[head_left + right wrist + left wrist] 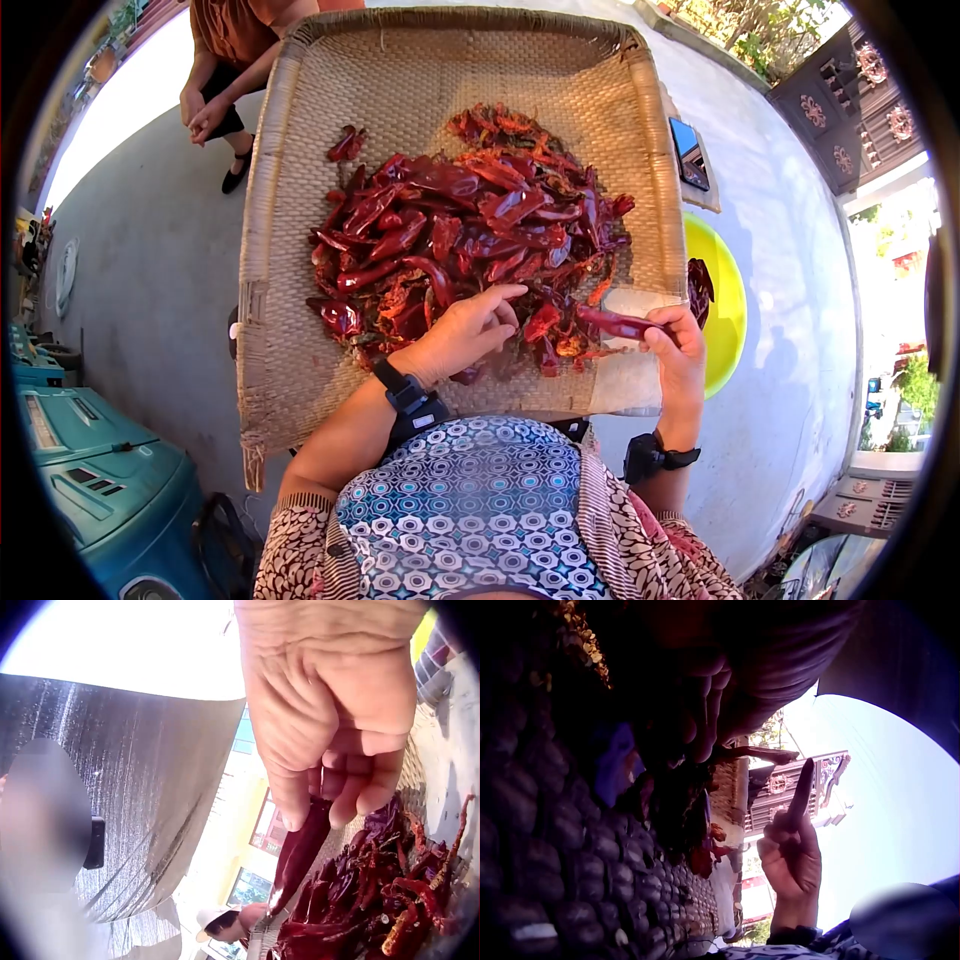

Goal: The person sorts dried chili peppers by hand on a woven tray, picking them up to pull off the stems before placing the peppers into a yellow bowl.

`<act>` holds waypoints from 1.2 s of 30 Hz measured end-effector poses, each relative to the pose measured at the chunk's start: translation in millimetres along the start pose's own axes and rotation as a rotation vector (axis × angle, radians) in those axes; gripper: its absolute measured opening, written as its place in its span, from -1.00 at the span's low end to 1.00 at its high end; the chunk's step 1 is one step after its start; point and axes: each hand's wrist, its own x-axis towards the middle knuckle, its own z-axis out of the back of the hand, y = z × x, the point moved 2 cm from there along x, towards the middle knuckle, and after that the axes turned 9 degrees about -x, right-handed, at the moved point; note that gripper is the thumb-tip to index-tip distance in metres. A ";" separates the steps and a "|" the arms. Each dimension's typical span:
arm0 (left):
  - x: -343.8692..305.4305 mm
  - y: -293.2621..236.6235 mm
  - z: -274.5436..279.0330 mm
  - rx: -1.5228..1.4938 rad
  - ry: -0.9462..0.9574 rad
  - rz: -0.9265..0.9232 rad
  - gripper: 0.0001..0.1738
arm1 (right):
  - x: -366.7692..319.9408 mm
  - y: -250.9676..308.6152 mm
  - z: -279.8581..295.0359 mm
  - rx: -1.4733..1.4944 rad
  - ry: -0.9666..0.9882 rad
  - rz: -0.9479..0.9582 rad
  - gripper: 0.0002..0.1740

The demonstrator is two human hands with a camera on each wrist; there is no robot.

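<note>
My right hand (683, 350) pinches a long dried red chili pepper (622, 323) between thumb and fingertips, above the right front part of a woven tray (290, 180). In the right wrist view, the same chili (298, 851) points down from the fingers, dark and glossy. My left hand (462, 335) reaches over the near side of a heap of dried red chilies (440, 230), index finger stretched out and the others loosely bent. In the left wrist view the left hand (705, 712) is in deep shadow, its fingertips close to the chilies.
Beside the tray on the right is a yellow-green basin (728, 310) with dark chilies inside. A phone (688, 153) lies near the tray's right edge. Another person (235, 60) is at the far left. A teal machine (110, 480) stands at the lower left.
</note>
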 end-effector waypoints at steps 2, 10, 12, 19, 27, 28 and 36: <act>-0.7 -0.3 -0.2 -0.009 0.001 0.023 -0.41 | 8.8 -14.1 19.4 0.119 -0.155 0.028 -0.84; 0.8 0.4 0.4 0.098 0.011 -0.052 -0.42 | 14.3 -37.7 35.6 0.737 -0.461 -0.128 -0.63; 1.1 0.4 0.8 0.071 0.006 -0.046 -0.42 | 11.0 -33.8 12.8 0.389 -0.248 -0.169 -0.65; 0.1 0.7 -0.1 0.012 -0.002 -0.007 -0.45 | -0.3 -2.0 -90.8 -0.983 0.145 0.207 -0.30; 0.4 5.2 -0.2 0.005 0.001 -0.034 -0.46 | -1.2 -0.3 -99.0 -1.060 0.114 0.350 -0.49; -0.5 2.5 -0.5 -0.002 -0.001 -0.024 -0.46 | 0.1 2.4 -96.1 -1.005 0.063 0.362 -0.57; -0.5 0.2 -1.0 0.018 0.006 -0.028 -0.49 | 3.6 -15.2 -67.0 -0.327 -0.186 0.117 -0.76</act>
